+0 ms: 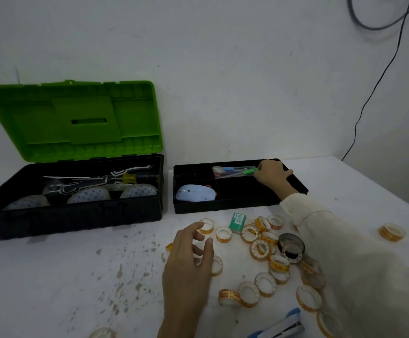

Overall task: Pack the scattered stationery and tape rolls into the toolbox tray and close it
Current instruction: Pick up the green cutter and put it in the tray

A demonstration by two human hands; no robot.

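The task is in its early part. The tray (223,207) stands out of the toolbox (71,215), on the desk (76,276) just to the right of it. It holds only a blue mouse (196,193) in the near left compartment and a clear pouch (230,172) of stationery in the far one. The right hand (270,175) rests at the end of this pouch; its fingertips are hidden behind the hand, so I cannot tell if its grip pinches the pouch or only presses it. The left hand (189,262) hovers above the tape rolls (262,248) with an open grip, fingers loosely spread, holding nothing. Almost all rolls are still scattered on the desk, also a small green box (237,222), a dark roll (291,245) and one roll (392,231) well apart at the right. The green lid (76,118) stands open, so I judge that returning the tray and closing are left. The sleeve (345,264) covers some rolls, and a blue stapler (281,324) is cut off by the lower edge.
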